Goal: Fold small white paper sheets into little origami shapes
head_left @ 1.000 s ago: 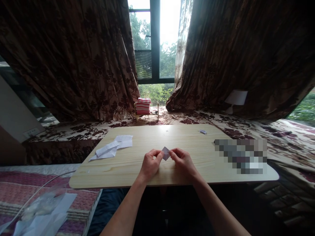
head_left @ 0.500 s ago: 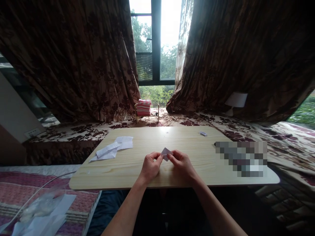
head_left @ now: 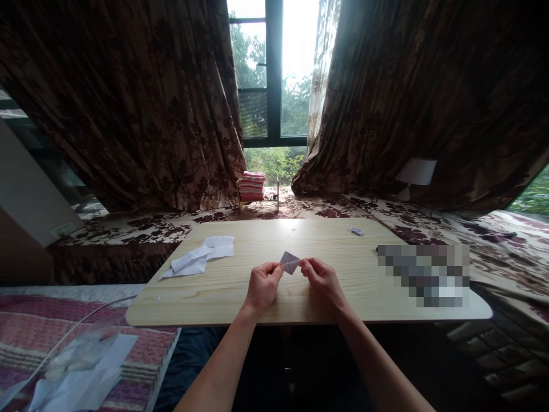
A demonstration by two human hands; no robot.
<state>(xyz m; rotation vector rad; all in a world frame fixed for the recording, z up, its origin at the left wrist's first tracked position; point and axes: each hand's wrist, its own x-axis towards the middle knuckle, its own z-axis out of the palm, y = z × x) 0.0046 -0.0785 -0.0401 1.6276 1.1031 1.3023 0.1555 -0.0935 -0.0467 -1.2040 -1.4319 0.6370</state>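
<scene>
A small folded piece of purple-grey paper (head_left: 290, 262) is held just above the light wooden table (head_left: 240, 286). My left hand (head_left: 263, 286) pinches its left edge with thumb and forefinger. My right hand (head_left: 322, 282) pinches its right corner, fingers curled. Both wrists rest near the table's front edge. The paper shows a triangular or diamond outline; its finer folds are too small to read.
Loose white paper scraps (head_left: 198, 258) lie on the table's left part and a tiny folded piece (head_left: 355, 231) sits at the far right. A blurred patch (head_left: 424, 274) covers the right end. A clear bag and papers (head_left: 77, 366) lie on the striped bedding at lower left. Curtains and a window stand behind.
The folded paper has been turned a little between my fingers and now sits slightly higher; both hands keep their pinch on it. The view has shifted a bit.
</scene>
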